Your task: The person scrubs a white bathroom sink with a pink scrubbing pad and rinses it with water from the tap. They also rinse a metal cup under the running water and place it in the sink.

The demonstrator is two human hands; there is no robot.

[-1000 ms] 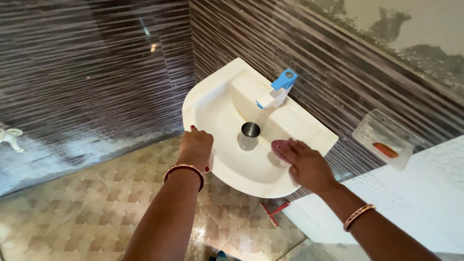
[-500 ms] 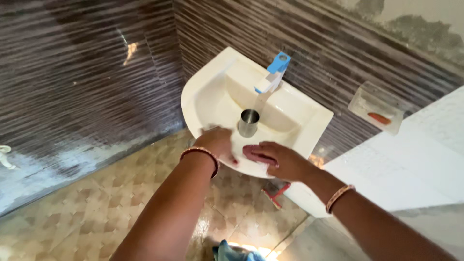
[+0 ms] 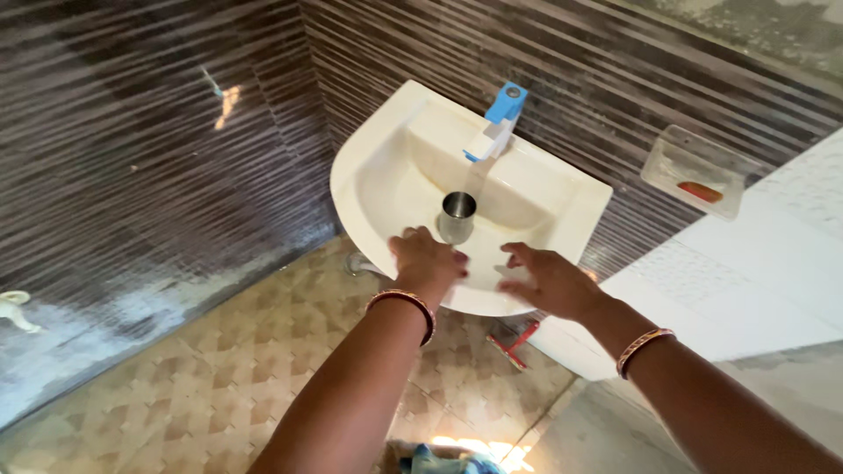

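A white wall-mounted sink [image 3: 355, 172] holds a small steel cup [image 3: 457, 216] that stands upright in the basin, below a blue and white tap [image 3: 498, 123]. My left hand [image 3: 427, 258] reaches over the front rim just left of the cup, back of the hand up and fingers curled down; what is under it is hidden. My right hand [image 3: 550, 281] hovers over the front right rim with its fingers spread and nothing visible in them. Both wrists wear bangles.
A clear soap dish [image 3: 696, 167] with an orange bar hangs on the striped tile wall at right. A white tiled ledge [image 3: 755, 281] lies beside the sink. A red-handled item [image 3: 518, 341] lies on the patterned floor under the sink, a blue cloth [image 3: 428, 458] near my feet.
The pink pad under my right hand is no longer visible; that hand has lifted and spread its fingers. My left hand moved from the left rim to just in front of the cup.
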